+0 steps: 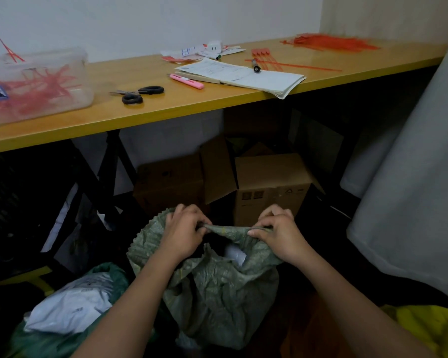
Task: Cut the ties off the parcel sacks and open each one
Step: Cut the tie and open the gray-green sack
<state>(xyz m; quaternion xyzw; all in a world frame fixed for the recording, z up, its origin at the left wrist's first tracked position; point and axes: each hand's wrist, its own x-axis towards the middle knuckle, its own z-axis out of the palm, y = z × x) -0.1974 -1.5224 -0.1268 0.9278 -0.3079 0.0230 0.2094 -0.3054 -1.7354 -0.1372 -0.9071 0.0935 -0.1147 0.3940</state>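
Observation:
A grey-green woven parcel sack (pixel 217 288) stands on the floor in front of me, its mouth pulled apart. My left hand (pixel 184 231) grips the far rim of the mouth on the left, and my right hand (pixel 277 233) pinches the same rim on the right. A white parcel (pixel 234 254) shows inside the opening. No tie is visible on this sack. Black-handled scissors (pixel 140 93) lie on the yellow table (pixel 166 109), beside a pink utility knife (pixel 186 80).
Another green sack (pixel 62 339) at lower left lies open with white parcels (pixel 73 306) showing. A clear tub (pixel 34 83) holds red ties; loose red ties (pixel 331 42) and papers (pixel 243 73) lie on the table. Cardboard boxes (pixel 269 187) sit underneath, a grey sack (pixel 419 189) stands at right.

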